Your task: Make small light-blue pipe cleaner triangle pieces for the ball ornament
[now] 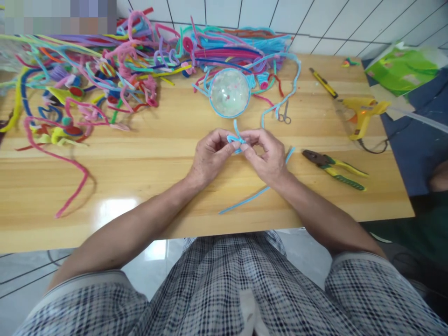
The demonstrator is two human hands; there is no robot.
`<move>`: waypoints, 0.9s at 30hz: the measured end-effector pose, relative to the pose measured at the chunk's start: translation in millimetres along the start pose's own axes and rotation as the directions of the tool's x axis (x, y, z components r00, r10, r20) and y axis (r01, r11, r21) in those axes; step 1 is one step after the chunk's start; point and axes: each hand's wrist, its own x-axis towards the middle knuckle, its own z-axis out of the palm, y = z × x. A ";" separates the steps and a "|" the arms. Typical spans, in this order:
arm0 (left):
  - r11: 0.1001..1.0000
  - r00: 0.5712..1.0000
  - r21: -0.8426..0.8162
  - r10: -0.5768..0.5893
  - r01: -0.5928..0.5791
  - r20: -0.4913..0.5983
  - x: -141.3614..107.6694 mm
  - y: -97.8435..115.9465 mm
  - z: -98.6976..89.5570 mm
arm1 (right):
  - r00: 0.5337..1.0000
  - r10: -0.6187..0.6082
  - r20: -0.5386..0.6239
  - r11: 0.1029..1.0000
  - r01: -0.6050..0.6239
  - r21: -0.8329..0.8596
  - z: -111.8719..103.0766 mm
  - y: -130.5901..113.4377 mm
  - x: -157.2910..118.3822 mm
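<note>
Between my two hands is a light blue pipe cleaner [235,127], bent into small loops with one end sticking up. My left hand [214,150] pinches its looped left side between thumb and fingers. From the other side my right hand [264,153] grips it with thumb and forefinger. A loose blue pipe cleaner [245,201] lies on the table and passes beneath my right forearm. Just beyond my fingers sits a clear round bowl or dome [230,93] with a blue rim and small pink specks.
Piled pipe cleaners [115,74] in many colours fill the back left of the wooden table [157,158]. On the right lie pliers [334,169], a yellow glue gun [364,112] with an orange light, a yellow utility knife [324,83] and small scissors [285,115]. A green bag [402,67] stands beyond.
</note>
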 end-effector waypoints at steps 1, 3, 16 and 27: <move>1.000 1.000 0.000 -0.005 0.005 -0.002 -0.2 0.4 0.2 | 1.000 0.001 -0.003 1.000 -0.001 -0.003 0.0 0.4 -0.1; 1.000 1.000 0.006 -0.007 0.007 -0.004 -0.6 1.1 0.3 | 1.000 0.009 -0.008 1.000 -0.009 -0.003 0.6 1.1 -0.3; 1.000 1.000 -0.011 -0.023 0.023 -0.012 -5.1 -2.3 4.3 | 0.989 0.144 -0.037 0.982 -0.139 0.127 4.6 4.0 -5.9; 0.949 0.997 0.306 0.058 -0.074 0.060 3.0 4.0 -11.8 | 0.967 0.251 -0.049 0.935 -0.229 0.270 5.9 4.0 -3.0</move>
